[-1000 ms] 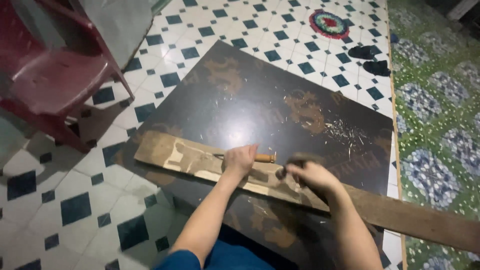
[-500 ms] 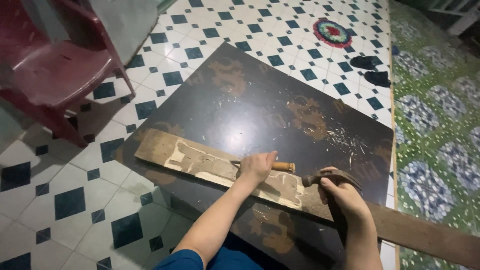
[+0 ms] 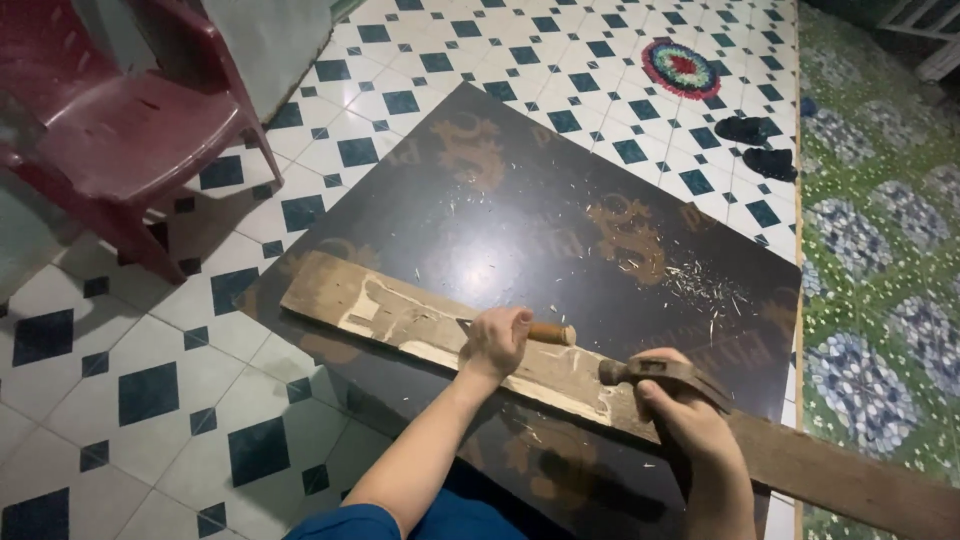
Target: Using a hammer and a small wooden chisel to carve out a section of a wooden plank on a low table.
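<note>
Both hands grip tools: left hand [image 3: 494, 340] a wooden-handled chisel [image 3: 545, 333], right hand [image 3: 690, 420] a hammer [image 3: 660, 372], over the pale-scraped plank [image 3: 400, 315].

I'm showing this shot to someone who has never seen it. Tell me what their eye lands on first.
First the two hands low in the middle: the left hand grips a wooden-handled chisel laid along a long worn plank, and the right hand holds a hammer just behind it. Next, the big dark board under the plank, strewn with pale chips, on a blue-and-white tiled floor. A red plastic chair stands upper left.
</note>
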